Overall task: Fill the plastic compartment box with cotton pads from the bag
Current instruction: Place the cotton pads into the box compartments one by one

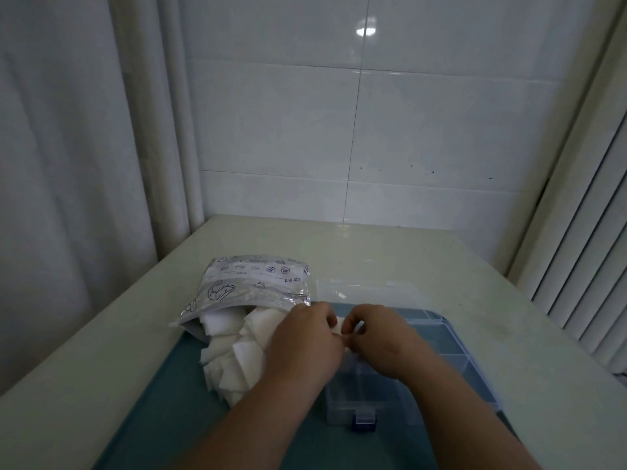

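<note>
A printed plastic bag lies open on the table, and white cotton pads spill out of its mouth onto the blue mat. The clear compartment box stands to the right with its lid raised behind it. My left hand and my right hand meet over the box's far left part. Both pinch one white cotton pad between their fingertips. My forearms hide the box's left compartments.
A blue mat covers the near part of the pale table. A tiled wall rises behind the table, a curtain hangs at the left, and slatted blinds stand at the right.
</note>
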